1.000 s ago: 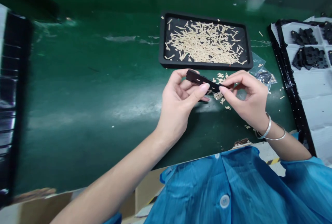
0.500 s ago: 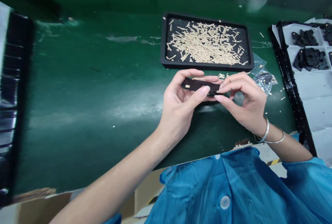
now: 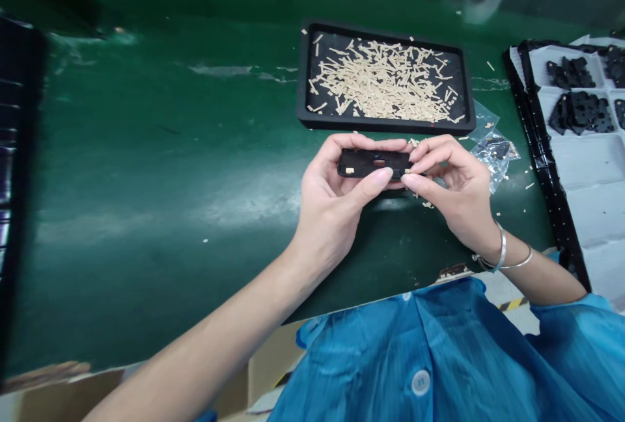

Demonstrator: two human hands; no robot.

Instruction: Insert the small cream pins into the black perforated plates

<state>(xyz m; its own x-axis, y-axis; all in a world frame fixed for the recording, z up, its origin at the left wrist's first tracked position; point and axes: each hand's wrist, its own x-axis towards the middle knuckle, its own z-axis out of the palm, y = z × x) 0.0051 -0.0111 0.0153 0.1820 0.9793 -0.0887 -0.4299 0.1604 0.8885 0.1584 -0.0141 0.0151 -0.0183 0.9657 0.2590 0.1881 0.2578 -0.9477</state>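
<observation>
A slim, flat black plastic part (image 3: 364, 163) with a small slot in its middle is held above the green bench. My left hand (image 3: 332, 184) is closed around it, fingers along the far side and thumb on the near edge. One small cream piece (image 3: 349, 170) sits at the part's left end. At the right end, my right hand (image 3: 452, 178) pinches with thumb and fingertips, beside a second cream piece (image 3: 407, 170). Whether those fingertips grip this piece or only the part is hard to see.
Beyond my hands lies a black tray (image 3: 385, 125) of many cream strips (image 3: 385, 80). A clear plastic bag (image 3: 493, 152) and loose scraps lie right of it. Farther right, a white compartmented tray (image 3: 590, 155) holds black parts (image 3: 581, 111). A dark rack (image 3: 19, 148) stands at left.
The black part has been tilted, so its broad face and middle slot now show. My right fingertips stay at its right end, where a cream piece now shows. The view has shifted slightly.
</observation>
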